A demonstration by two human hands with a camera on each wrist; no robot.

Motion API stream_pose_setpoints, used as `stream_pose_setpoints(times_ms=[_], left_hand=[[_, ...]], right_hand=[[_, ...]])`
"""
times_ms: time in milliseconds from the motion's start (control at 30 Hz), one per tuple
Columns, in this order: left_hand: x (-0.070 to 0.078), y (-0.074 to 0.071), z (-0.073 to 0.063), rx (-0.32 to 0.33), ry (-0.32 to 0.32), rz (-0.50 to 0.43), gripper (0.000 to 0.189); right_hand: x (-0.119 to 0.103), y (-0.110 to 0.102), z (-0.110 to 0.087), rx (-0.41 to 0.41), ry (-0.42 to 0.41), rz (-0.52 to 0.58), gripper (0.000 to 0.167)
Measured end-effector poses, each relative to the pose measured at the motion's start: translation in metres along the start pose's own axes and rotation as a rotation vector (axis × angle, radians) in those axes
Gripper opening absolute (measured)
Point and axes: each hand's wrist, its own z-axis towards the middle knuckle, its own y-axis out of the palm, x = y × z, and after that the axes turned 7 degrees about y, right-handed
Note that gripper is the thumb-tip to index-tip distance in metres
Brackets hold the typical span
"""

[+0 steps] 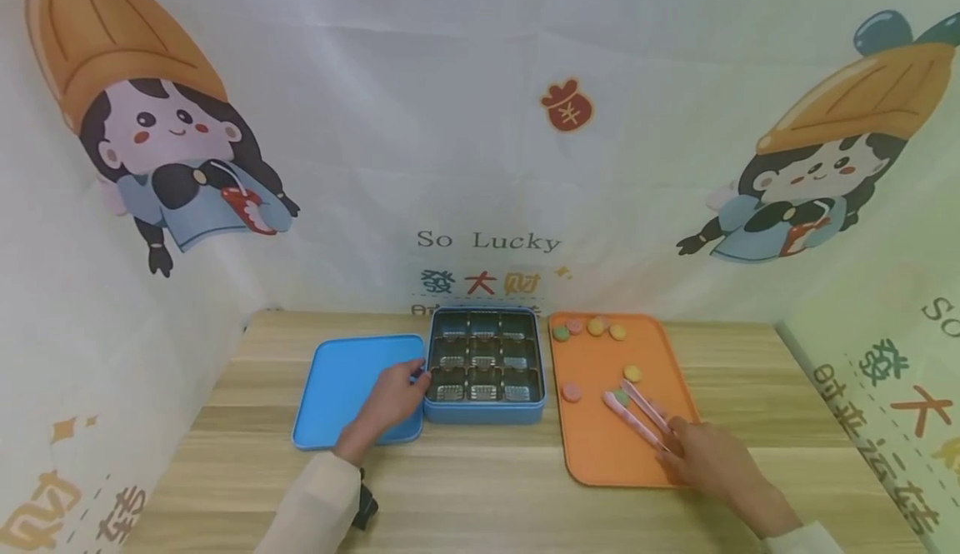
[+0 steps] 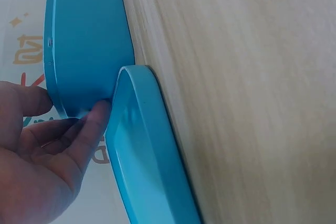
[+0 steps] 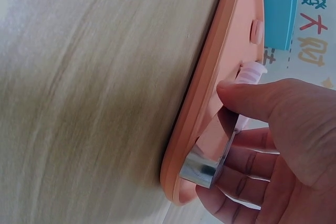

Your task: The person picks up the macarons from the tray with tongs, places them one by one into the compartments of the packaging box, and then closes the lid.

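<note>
A blue tin box (image 1: 483, 412) with a clear divided insert of several compartments stands mid-table. My left hand (image 1: 393, 396) holds the box at its left side; in the left wrist view, the thumb is at the rim and fingers lie against the wall. My right hand (image 1: 712, 458) grips a pair of tongs (image 1: 637, 425) with pink-and-white arms and a shiny metal bend, seen in the right wrist view. The tong tips are on either side of a green round piece (image 1: 621, 397) on the orange tray (image 1: 600, 454). Whether they squeeze it, I cannot tell.
Left of the box lies a blue lid (image 1: 337, 387), partly under my left forearm. On the tray, a yellow piece (image 1: 632, 374) and a pink piece (image 1: 572, 391) lie near the tongs; several more are at its far edge. A printed cloth (image 1: 480, 162) hangs behind the table.
</note>
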Motion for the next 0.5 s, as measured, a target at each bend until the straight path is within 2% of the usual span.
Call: stream_pose_setpoints(times_ms=[500], left_hand=[[-0.0021,0.0037,0.0043,-0.008,0.022,-0.023,0.053]], right_hand=[[0.0011,-0.0012,-0.0070,0.029,-0.021,0.011,0.026]])
